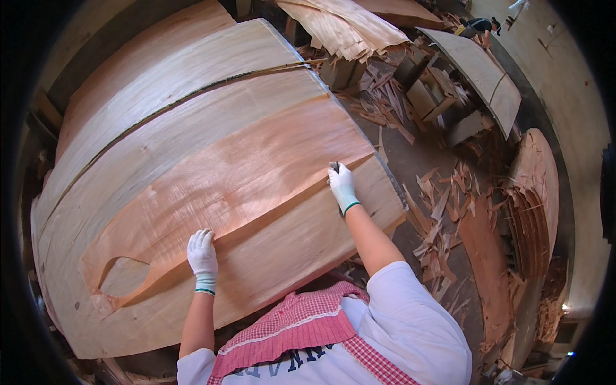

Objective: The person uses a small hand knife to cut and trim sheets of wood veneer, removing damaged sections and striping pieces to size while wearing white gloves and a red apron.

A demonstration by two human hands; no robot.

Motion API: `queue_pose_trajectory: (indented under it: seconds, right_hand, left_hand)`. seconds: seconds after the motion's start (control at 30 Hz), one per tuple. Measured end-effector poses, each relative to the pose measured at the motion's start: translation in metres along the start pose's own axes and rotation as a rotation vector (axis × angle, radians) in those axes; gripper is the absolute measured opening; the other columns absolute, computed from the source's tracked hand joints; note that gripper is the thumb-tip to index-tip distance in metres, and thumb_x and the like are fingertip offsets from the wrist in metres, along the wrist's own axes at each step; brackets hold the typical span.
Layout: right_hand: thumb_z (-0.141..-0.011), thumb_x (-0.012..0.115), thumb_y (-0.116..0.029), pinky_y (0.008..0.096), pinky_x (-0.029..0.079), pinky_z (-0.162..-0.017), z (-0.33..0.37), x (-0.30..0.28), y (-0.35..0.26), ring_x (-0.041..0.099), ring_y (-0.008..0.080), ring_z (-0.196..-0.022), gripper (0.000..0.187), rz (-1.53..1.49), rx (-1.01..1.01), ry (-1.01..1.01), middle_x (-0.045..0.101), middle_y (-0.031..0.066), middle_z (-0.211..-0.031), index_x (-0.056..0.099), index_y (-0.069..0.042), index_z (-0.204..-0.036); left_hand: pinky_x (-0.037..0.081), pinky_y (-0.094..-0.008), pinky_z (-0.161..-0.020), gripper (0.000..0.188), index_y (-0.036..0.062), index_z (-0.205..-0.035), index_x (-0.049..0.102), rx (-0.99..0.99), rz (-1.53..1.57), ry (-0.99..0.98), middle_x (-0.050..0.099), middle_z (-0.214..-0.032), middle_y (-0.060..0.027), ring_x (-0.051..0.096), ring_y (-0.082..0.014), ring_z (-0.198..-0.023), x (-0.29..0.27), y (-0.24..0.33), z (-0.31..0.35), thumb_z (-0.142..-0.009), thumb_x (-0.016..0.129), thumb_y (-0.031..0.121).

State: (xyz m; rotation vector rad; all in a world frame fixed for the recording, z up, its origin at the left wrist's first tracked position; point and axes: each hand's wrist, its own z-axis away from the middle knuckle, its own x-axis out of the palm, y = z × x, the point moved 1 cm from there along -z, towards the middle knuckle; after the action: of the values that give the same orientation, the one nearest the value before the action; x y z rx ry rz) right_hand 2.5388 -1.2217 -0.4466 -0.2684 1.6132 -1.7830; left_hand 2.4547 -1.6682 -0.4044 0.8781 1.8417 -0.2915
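A reddish wood veneer sheet (pixel 237 173) lies on top of a stack of paler veneer sheets (pixel 192 90) in front of me. It has a large oval hole near its left end. My left hand (pixel 203 255), in a white glove, presses flat on the sheet's near edge with fingers spread. My right hand (pixel 342 185), also white-gloved, grips the same sheet's near right edge, fingers curled over it. A dark small thing shows at the right fingertips; I cannot tell what it is.
Broken veneer scraps (pixel 443 218) litter the floor to the right. More veneer piles stand at the far top (pixel 346 25), along the right (pixel 532 199), and a curved board (pixel 481 70) lies at the upper right. A person crouches at the far top right.
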Motion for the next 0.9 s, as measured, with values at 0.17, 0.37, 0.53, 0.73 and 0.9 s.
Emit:
queue_pose_trajectory:
  seconds: [0.17, 0.37, 0.53, 0.73, 0.9]
  right_hand:
    - [-0.094, 0.058, -0.016, 0.0234, 0.043, -0.047, 0.007, -0.007, -0.015, 0.055, 0.0070, -0.057, 0.025, -0.034, 0.105, -0.097, 0.064, -0.0005, -0.083, 0.062, -0.009, -0.118]
    - [-0.096, 0.057, -0.021, 0.0229, 0.040, -0.044, 0.009, -0.017, -0.021, 0.052, 0.0075, -0.051, 0.025, -0.135, 0.151, -0.143, 0.062, 0.0010, -0.073, 0.060, -0.011, -0.119]
    - [-0.097, 0.057, -0.035, 0.0243, 0.041, -0.043, 0.013, -0.035, -0.044, 0.052, 0.0089, -0.047, 0.033, -0.067, 0.161, -0.173, 0.062, 0.0040, -0.067, 0.059, -0.011, -0.120]
    - [-0.096, 0.056, -0.037, 0.0230, 0.038, -0.040, 0.019, -0.026, -0.073, 0.047, 0.0071, -0.045, 0.032, 0.005, 0.149, -0.188, 0.057, 0.0008, -0.064, 0.062, -0.009, -0.110]
    - [-0.097, 0.056, -0.029, 0.0253, 0.044, -0.050, 0.037, 0.087, -0.124, 0.054, 0.0094, -0.057, 0.029, 0.138, -0.187, -0.604, 0.060, 0.0033, -0.078, 0.063, -0.005, -0.114]
  left_hand:
    - [0.045, -0.0397, -0.097, 0.025, 0.0105, -0.103, 0.064, -0.023, -0.007, 0.011, 0.065, -0.112, -0.0061, 0.059, -0.0273, -0.109, 0.004, 0.000, 0.008, -0.079, 0.063, 0.004]
    - [0.048, -0.0393, -0.094, 0.022, 0.0092, -0.102, 0.064, -0.015, -0.042, 0.017, 0.066, -0.109, -0.0067, 0.060, -0.0266, -0.105, 0.007, 0.006, 0.002, -0.081, 0.061, 0.004]
    - [0.047, -0.0399, -0.095, 0.022, 0.0092, -0.102, 0.064, -0.039, -0.053, 0.039, 0.066, -0.110, -0.0070, 0.060, -0.0269, -0.107, 0.009, 0.002, 0.006, -0.080, 0.060, 0.004]
    - [0.044, -0.0415, -0.099, 0.025, 0.0090, -0.103, 0.064, -0.135, -0.075, 0.002, 0.064, -0.115, -0.0078, 0.059, -0.0265, -0.111, -0.006, 0.003, 0.013, -0.078, 0.059, 0.006]
    - [0.023, -0.0506, -0.114, 0.050, 0.0082, -0.140, 0.044, -0.371, -0.267, -0.515, 0.038, -0.150, -0.0119, 0.038, -0.0292, -0.137, -0.014, 0.032, 0.011, -0.090, 0.046, 0.012]
